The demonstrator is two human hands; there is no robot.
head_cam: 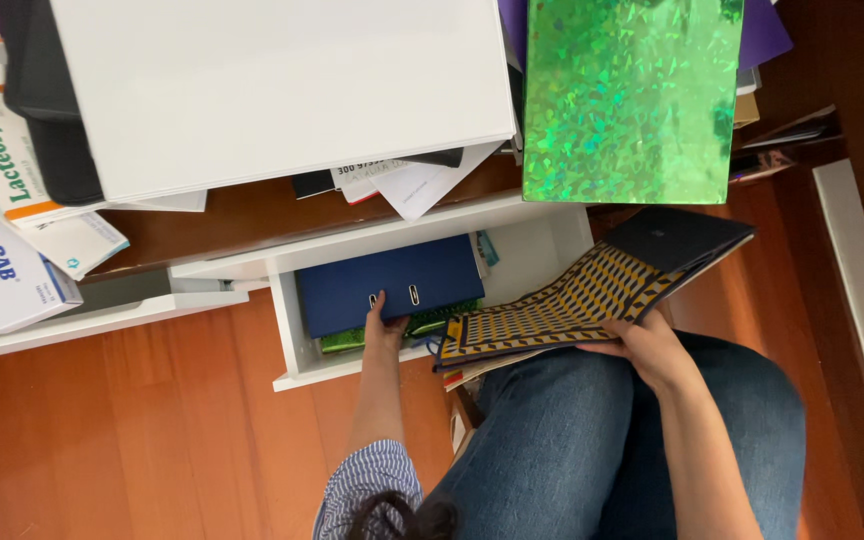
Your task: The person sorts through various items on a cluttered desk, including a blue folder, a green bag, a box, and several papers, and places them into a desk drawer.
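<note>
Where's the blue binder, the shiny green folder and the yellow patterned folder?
blue binder [392, 283]: head view, middle of its blue cover, inside the open drawer.
shiny green folder [632, 95]: head view, centre of its glittery front.
yellow patterned folder [562, 305]: head view, middle of the patterned flap above the right hand.

Single head-worn view, steeply downward, close over open drawer [542, 250] and lap.

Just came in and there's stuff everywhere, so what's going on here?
A person in jeans sits on the wooden floor by an open white drawer. Their left hand rests on a blue binder lying in the drawer, while their right hand holds a yellow-and-navy patterned folder over their lap.
</note>
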